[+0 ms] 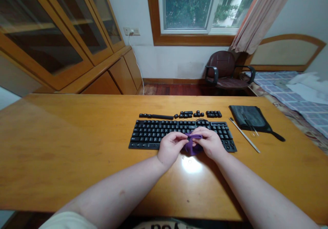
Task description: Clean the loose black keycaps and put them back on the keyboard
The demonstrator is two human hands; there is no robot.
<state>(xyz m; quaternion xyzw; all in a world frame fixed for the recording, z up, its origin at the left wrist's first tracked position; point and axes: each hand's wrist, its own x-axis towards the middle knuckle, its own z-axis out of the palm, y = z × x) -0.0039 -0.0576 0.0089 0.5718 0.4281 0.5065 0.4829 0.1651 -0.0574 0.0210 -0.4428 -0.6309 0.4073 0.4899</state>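
Note:
A black keyboard point(153, 133) lies on the wooden table point(64, 147) in front of me. Above its near edge, both my hands pinch a purple cloth-like lump point(191, 146). My left hand point(171, 147) has its fingers closed on the lump's left side. My right hand point(210, 142) is closed on its right side and covers part of it. Several loose black keycaps point(184, 114) lie in a row on the table just beyond the keyboard.
A black pouch point(249, 117) with thin tools on it and a long pale stick point(244, 135) lie to the right. Cabinets stand at the left. A dark chair point(225, 72) stands under the window, and a bed point(294, 92) is at the far right.

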